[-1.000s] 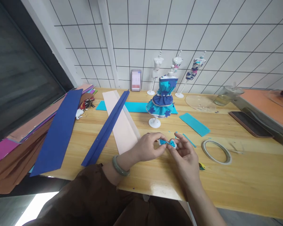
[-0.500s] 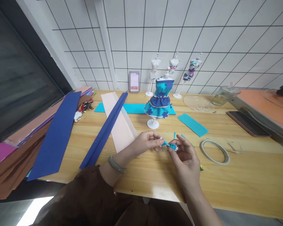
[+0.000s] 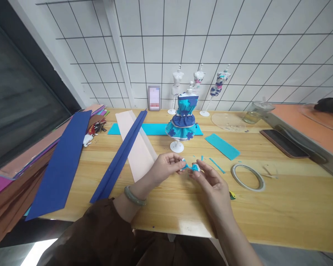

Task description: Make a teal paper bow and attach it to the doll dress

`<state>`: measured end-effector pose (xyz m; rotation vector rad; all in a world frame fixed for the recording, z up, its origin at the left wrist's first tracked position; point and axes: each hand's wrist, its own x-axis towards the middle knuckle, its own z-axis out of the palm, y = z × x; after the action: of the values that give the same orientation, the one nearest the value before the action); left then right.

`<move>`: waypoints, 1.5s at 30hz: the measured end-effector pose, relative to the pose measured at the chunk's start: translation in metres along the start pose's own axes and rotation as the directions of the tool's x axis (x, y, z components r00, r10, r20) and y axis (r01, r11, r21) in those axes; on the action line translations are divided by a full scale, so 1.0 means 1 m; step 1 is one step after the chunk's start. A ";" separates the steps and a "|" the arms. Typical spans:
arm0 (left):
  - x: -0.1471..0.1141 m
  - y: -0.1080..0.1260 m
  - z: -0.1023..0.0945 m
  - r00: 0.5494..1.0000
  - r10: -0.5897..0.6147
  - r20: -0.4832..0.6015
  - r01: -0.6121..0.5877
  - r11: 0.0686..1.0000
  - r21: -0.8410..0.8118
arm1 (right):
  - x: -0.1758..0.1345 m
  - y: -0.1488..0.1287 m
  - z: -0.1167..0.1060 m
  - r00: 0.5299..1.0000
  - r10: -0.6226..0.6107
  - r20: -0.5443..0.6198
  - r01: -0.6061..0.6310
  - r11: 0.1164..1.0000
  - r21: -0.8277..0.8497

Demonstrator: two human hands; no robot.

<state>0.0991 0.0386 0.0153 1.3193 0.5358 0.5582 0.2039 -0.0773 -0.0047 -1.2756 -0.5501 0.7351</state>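
Observation:
Between my hands is a small turquoise paper bow [image 3: 194,167] with white edges and a pinched, narrow middle. My left hand [image 3: 166,167] grips its left end between thumb and fingers. The thumb and fingertips of my right hand [image 3: 214,184] pinch the right end, the other fingers slightly curled. Just behind them a small dress form [image 3: 188,99] on a round white base wears a turquoise and dark blue dress with a ruffled skirt. Thin turquoise paper strips [image 3: 217,165] lie on the table beyond my right fingers.
Dark blue [image 3: 119,159] and pale pink [image 3: 140,147] paper sheets lie left, a turquoise piece [image 3: 222,146] right. A tape roll [image 3: 248,177], a dark phone [image 3: 284,143] and a lidded glass jar [image 3: 256,112] are on the right. More dress forms [image 3: 177,83] stand by the tiled wall.
The bow's left end now shows more plainly at my left fingertips, and both loops are visible. My hands moved slightly left in view as the camera shifted.

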 end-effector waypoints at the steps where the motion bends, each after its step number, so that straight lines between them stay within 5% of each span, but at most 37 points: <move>1: 0.000 0.000 0.000 1.000 0.004 0.001 -0.004 1.000 0.014 | 0.000 0.000 0.000 1.000 0.009 -0.015 -0.009 1.000 -0.008; 11: -0.001 -0.007 0.004 0.993 -0.002 0.120 -0.003 0.999 0.038 | 0.005 0.007 -0.002 0.999 0.034 -0.021 -0.033 0.998 0.049; 22: -0.003 -0.007 0.003 0.993 0.050 0.103 -0.074 0.967 0.245 | 0.002 -0.002 0.000 0.998 -0.028 -0.058 0.023 0.996 -0.086; 36: -0.002 -0.007 0.001 0.994 0.019 0.110 -0.043 0.974 0.223 | 0.007 0.000 -0.004 0.974 0.222 0.036 -0.225 0.945 0.239; 45: -0.002 -0.009 0.000 0.989 0.005 0.147 -0.032 0.983 0.183 | 0.006 -0.002 -0.002 0.973 0.211 0.092 -0.227 0.949 0.220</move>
<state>0.0985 0.0361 0.0070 1.5298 0.4632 0.4303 0.2098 -0.0746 -0.0030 -1.1085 -0.3673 1.0013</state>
